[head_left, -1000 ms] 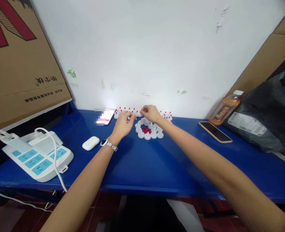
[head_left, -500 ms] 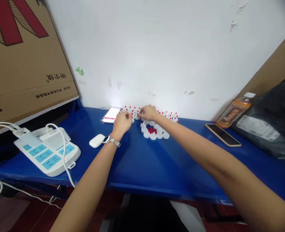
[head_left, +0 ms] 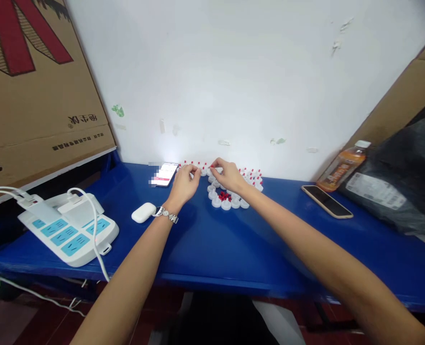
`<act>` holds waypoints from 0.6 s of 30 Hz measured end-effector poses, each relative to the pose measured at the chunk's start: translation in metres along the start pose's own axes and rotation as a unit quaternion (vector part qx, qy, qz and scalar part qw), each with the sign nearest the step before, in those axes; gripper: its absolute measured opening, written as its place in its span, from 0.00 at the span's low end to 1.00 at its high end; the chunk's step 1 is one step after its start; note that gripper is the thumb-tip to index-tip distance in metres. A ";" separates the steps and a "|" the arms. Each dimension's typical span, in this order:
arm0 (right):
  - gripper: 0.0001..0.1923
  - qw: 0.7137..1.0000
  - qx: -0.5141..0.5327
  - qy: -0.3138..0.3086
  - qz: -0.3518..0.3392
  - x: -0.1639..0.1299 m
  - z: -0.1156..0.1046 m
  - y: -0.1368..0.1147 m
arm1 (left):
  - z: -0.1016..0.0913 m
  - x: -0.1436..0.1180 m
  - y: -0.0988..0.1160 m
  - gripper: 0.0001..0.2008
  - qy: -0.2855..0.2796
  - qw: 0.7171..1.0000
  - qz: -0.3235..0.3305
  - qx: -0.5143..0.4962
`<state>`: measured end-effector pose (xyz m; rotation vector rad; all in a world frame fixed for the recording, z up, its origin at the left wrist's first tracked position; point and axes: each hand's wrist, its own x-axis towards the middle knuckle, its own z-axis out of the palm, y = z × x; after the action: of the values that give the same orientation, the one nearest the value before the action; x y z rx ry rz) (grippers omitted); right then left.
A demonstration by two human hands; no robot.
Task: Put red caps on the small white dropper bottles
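My right hand (head_left: 228,175) is pinched at the back of the blue table, with a small red cap (head_left: 212,166) at its fingertips. Just left of it, my left hand (head_left: 185,183) has its fingers curled together; whatever they may hold is hidden. White cone-shaped nozzle lids (head_left: 226,205) stand in a ring in front of my right hand. Loose red caps (head_left: 224,196) lie in a pile inside that ring. Behind and beside both hands, several lids with red caps on their tips (head_left: 257,181) are lined up near the wall, partly covered by my hands.
A lit phone (head_left: 165,174) lies left of my left hand, and a white earbud case (head_left: 143,212) nearer me. A power strip (head_left: 68,230) with cables occupies the left side. To the right are a dark phone (head_left: 326,201), a drink bottle (head_left: 343,166) and a black plastic bag (head_left: 407,177).
The view has shifted slightly. My right hand has turned a little, and a red cap now shows at its fingertips. My left hand stays near the same spot, fingers still curled.
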<state>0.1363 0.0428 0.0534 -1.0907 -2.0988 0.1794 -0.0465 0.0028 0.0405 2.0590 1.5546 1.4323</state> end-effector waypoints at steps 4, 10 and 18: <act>0.06 0.999 0.036 0.009 -0.039 -0.036 -0.021 -0.008 | 0.010 -0.010 0.025 0.10 -0.042 0.996 0.051 -0.056; 0.04 0.993 0.062 0.074 -0.068 -0.068 -0.036 -0.003 | 0.036 -0.021 0.041 0.09 -0.123 0.976 0.052 -0.171; 0.16 0.982 0.159 0.094 0.035 -0.080 -0.041 -0.005 | 0.048 -0.019 0.040 0.14 -0.123 0.942 -0.015 -0.313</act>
<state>0.1889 -0.0293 0.0398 -0.9489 -1.7902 0.4155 0.0167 -0.0119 0.0306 1.7258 0.8720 1.3599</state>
